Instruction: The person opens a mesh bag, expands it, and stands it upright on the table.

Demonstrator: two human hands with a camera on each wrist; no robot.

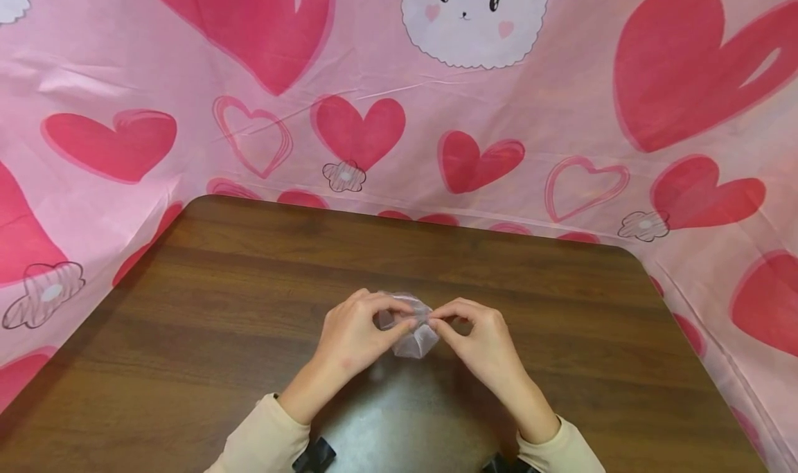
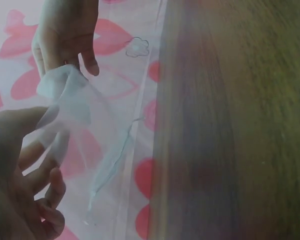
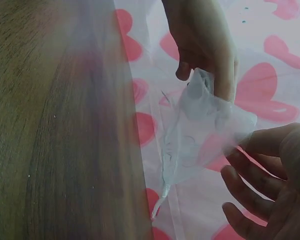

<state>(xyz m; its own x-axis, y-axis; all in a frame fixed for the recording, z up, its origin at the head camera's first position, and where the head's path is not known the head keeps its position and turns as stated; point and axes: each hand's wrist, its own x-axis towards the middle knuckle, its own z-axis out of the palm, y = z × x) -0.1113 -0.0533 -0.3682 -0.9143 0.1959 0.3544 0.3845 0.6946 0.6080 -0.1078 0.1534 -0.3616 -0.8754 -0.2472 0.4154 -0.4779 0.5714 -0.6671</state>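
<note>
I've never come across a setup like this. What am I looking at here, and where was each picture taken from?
There is no machine here: these are a person's bare left hand and right hand. The wide picture is taken from the head, looking forward and down; the other two are taken from the left and right wrists. Between them, the hands hold a thin, see-through piece of plastic over a brown table. Behind it is a pink sheet with red hearts.

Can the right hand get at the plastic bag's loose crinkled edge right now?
Probably yes: the crinkled edge of the clear plastic bag is uncovered in both wrist views. The right hand, though, pinches the bag elsewhere, so it may need to regrip.
</note>
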